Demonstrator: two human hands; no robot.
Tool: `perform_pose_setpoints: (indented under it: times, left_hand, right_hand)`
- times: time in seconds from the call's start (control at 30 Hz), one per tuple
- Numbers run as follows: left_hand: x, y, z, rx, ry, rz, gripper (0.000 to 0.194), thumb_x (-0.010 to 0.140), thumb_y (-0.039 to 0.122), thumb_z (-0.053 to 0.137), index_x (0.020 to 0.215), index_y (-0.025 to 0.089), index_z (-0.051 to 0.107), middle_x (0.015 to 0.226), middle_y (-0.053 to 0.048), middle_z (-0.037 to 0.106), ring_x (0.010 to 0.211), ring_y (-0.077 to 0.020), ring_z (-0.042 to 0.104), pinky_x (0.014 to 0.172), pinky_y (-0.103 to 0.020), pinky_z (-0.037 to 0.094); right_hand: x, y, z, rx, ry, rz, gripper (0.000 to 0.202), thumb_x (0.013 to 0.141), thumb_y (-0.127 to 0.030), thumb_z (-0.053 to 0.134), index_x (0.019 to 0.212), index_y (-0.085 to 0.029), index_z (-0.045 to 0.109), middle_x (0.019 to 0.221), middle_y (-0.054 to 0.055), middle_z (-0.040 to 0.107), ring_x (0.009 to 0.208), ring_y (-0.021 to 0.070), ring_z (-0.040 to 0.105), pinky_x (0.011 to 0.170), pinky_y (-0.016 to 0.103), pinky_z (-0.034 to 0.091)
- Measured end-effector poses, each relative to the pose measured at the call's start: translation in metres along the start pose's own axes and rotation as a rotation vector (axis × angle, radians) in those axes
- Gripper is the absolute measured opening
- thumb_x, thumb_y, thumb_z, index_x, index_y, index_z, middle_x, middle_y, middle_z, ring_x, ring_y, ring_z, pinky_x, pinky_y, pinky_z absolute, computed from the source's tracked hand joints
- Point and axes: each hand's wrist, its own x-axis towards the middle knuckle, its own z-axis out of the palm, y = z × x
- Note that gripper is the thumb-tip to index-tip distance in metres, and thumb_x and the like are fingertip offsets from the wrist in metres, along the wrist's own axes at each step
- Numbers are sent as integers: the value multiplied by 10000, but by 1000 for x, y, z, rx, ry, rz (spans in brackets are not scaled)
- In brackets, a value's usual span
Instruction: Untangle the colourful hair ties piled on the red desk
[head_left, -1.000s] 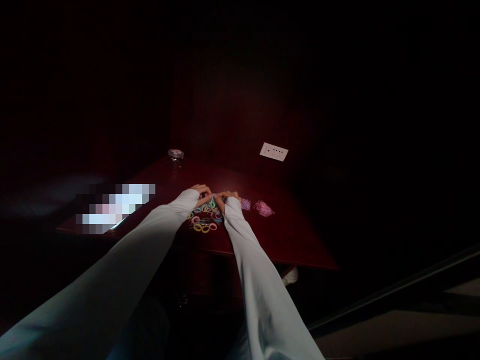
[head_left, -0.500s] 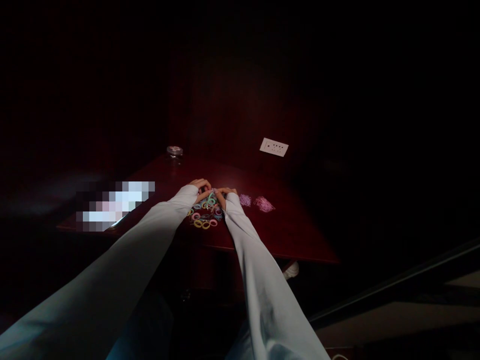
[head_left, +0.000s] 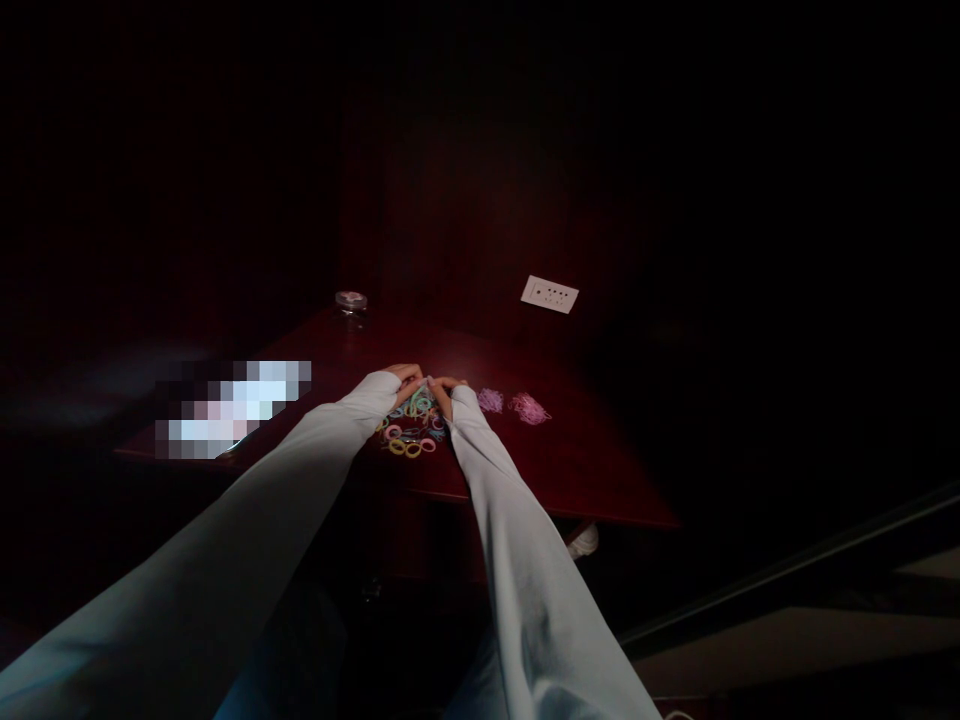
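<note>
My left hand (head_left: 407,378) and my right hand (head_left: 448,386) meet at the far side of a pile of coloured hair ties (head_left: 406,448). The fingers of both hands are bent and closed, with the tips together. Whatever they pinch is too small and dark to make out. Yellow, pink, green and blue rings lie just below my hands, partly hidden by them. Right of my right hand sit a small heap of purple bands (head_left: 491,401) and a heap of pink bands (head_left: 530,408).
The dark red table (head_left: 592,480) carries a clear lidded jar (head_left: 351,308) at the back left. A bright, pixelated screen-like object (head_left: 240,405) lies at the left edge. A white socket plate (head_left: 550,294) is on the wall behind. A white shoe-like shape (head_left: 583,541) shows below the table.
My left hand's fingers have drawn down and closer to my right hand's. Both hands stay over the same spot, and the piles have not visibly moved.
</note>
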Motion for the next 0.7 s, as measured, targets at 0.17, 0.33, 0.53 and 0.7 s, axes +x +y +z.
perform_pose_setpoints:
  times: [0.17, 0.33, 0.53, 0.7]
  left_hand:
    - [1, 4, -1, -36, 50, -68, 345, 941, 494, 468, 759, 212, 548, 688, 8, 513, 657, -160, 447, 639, -280, 354]
    - [0, 9, -7, -103, 42, -119, 353, 915, 528, 462, 763, 216, 530, 657, 27, 469, 636, -155, 414, 622, -277, 332]
    - [0, 10, -5, -165, 97, -131, 362, 897, 553, 454, 761, 223, 513, 660, 32, 467, 635, -152, 417, 618, -275, 344]
    - [0, 8, -4, -178, 115, -133, 354, 912, 539, 458, 771, 223, 529, 658, 25, 503, 643, -157, 446, 616, -271, 356]
  right_hand:
    - [1, 2, 1, -1, 20, 86, 343, 979, -514, 561, 998, -278, 808, 923, 8, 718, 973, 184, 602, 896, 275, 433]
    - [0, 0, 1, -44, 24, 146, 228, 973, -402, 601, 1023, -298, 797, 1066, 8, 742, 1144, 226, 541, 1037, 357, 349]
    - [4, -1, 4, 4, 134, 135, 225, 954, -325, 605, 1092, -305, 781, 1124, 15, 733, 1133, 237, 521, 1024, 371, 346]
    - [4, -6, 1, 3, 145, 71, 240, 991, -392, 569, 1066, -328, 788, 1113, 5, 731, 1114, 232, 519, 1020, 373, 347]
